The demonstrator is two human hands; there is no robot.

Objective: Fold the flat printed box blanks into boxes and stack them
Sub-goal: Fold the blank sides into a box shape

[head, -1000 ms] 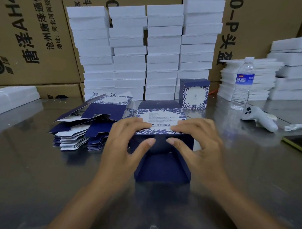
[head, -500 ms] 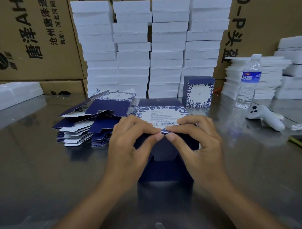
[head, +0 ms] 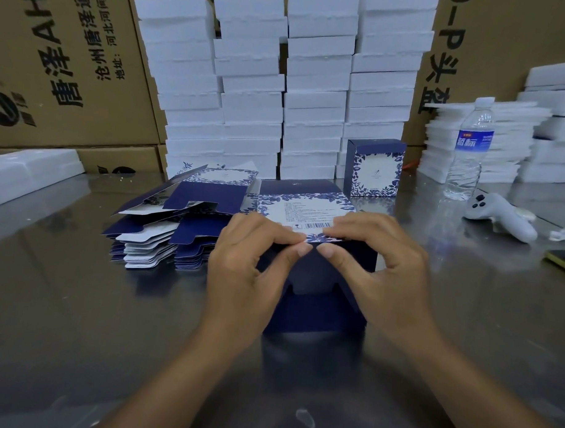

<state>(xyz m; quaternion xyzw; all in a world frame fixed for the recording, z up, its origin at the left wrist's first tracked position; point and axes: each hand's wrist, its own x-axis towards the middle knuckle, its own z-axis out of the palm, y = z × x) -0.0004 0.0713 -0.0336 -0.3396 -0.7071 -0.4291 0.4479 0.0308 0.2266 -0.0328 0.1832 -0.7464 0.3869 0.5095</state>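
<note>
Head view: left hand [head: 245, 276], right hand [head: 386, 275] both pinch printed navy card box blank [head: 307, 210] edge.

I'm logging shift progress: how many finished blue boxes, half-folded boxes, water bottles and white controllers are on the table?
Finished box: 1
Half-folded box, pinched by left hand and right hand: 1
Water bottle: 1
White controller: 1
Total: 4

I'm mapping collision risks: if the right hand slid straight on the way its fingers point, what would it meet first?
Most likely the left hand: the right hand, pinching the printed flap of the box, points leftward at the left fingertips, which look nearly touching. Depth between them is unclear.
</note>
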